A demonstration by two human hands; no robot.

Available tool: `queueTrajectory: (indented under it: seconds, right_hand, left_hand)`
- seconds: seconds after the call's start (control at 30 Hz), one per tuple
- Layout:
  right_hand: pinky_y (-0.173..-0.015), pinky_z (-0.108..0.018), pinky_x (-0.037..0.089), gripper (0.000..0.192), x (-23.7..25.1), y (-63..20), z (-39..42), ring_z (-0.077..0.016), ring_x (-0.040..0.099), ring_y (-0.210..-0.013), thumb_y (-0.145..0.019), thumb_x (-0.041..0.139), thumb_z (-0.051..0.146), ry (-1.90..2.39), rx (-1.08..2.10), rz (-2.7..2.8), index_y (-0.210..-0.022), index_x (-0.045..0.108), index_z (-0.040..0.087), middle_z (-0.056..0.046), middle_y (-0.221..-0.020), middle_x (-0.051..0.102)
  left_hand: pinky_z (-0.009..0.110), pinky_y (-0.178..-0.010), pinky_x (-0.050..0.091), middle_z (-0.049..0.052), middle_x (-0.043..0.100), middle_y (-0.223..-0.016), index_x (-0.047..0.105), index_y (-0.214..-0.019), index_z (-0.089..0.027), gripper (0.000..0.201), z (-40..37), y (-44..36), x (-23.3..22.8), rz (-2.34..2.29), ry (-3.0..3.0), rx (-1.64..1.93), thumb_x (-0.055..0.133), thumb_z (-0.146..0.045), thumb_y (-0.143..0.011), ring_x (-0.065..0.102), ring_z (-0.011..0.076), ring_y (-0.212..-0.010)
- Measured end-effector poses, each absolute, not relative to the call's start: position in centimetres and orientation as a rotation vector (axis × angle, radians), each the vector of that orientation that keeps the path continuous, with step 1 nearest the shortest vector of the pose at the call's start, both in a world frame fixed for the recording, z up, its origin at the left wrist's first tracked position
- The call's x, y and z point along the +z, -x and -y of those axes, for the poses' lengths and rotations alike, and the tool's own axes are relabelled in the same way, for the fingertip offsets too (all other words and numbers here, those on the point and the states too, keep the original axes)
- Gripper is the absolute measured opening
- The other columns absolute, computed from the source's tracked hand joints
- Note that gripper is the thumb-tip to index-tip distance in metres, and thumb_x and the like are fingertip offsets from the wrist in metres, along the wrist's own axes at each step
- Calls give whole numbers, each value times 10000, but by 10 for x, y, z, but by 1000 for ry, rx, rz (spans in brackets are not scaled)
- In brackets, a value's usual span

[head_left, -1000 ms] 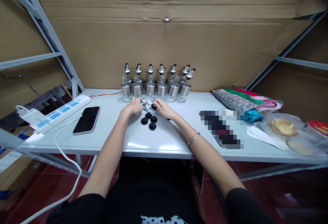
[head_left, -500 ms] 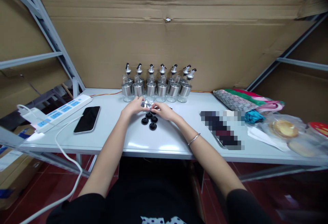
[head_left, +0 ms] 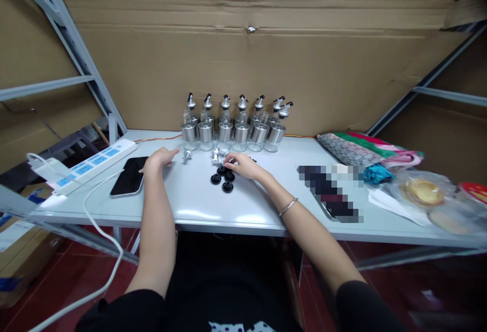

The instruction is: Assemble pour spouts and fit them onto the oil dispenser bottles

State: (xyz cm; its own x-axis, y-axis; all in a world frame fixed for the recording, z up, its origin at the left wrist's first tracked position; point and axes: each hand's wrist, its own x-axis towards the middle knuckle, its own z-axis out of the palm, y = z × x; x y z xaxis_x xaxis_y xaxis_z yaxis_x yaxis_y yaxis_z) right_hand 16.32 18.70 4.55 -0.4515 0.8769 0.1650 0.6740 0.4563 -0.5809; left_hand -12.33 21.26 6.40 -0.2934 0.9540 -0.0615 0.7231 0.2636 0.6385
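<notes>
My left hand (head_left: 162, 158) is open above the left side of the table, thumb and fingers apart. Just right of its fingertips lies a single silver pourer top (head_left: 186, 157). My right hand (head_left: 243, 164) has its thumb and fingertips together at the edge of a small heap of silver pourer tops (head_left: 218, 155); what they pinch, if anything, is hidden. Several black stoppers (head_left: 227, 186) lie just below and left of those fingertips. Behind stand glass bottles with steel bands (head_left: 225, 132), the back ones fitted with pourers (head_left: 242, 101).
A phone (head_left: 129, 176) and a white power strip (head_left: 95, 164) with a cable (head_left: 101, 225) are at left. On the right are a blurred dark item (head_left: 329, 192), a patterned cloth bag (head_left: 350, 149) and bagged food (head_left: 424, 190). A cardboard wall (head_left: 251, 68) rises behind the table.
My left hand has left the silver heap and moved left, toward the phone. A single silver pourer top now lies apart, left of the heap. My right hand has stayed almost in place.
</notes>
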Motion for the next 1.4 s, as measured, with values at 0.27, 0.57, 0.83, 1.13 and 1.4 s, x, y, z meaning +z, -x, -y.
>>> queueTrajectory:
  seconds: [0.27,0.57,0.83,1.13,1.4]
  right_hand:
    - [-829,-306,447,152,45,-167,-191,-156,612,-861,-839,506,178,1295,580,2167,-951,606,155,-72,-980,679]
    - [-852,-331,460,215,37,-168,-194,-152,612,-882,-831,518,204,1247,632,2137,-1038,542,154,-95,-1053,650]
    - [-878,-340,453,246,35,-167,-195,-177,605,-964,-839,540,252,1296,624,2127,-1056,562,140,-115,-1104,640]
    - [-928,-347,428,273,36,-164,-192,-186,587,-1048,-892,466,291,1232,663,2167,-1097,561,138,-124,-1148,635]
    - [-861,-326,448,229,47,-167,-190,-175,621,-922,-877,494,299,1267,537,2106,-1020,604,158,-88,-1036,675]
  left_hand:
    - [429,-841,460,122,655,-964,542,-928,-185,267,-215,72,61,-2053,-1781,486,545,-385,-751,600,305,-974]
    - [455,-978,362,184,429,-1293,427,-1141,-170,435,-203,49,63,-2097,-1989,509,542,-377,-776,408,319,-1231]
    - [427,-990,363,219,331,-1382,410,-1200,-150,527,-206,36,53,-1919,-1900,426,556,-408,-764,397,359,-1264]
    - [344,-992,389,134,392,-1268,398,-1214,-181,541,-212,24,42,-1549,-2098,551,601,-383,-756,514,243,-1105]
    - [363,-1022,360,107,379,-1258,403,-1208,-191,548,-206,24,48,-1518,-2148,603,621,-399,-750,456,250,-1174]
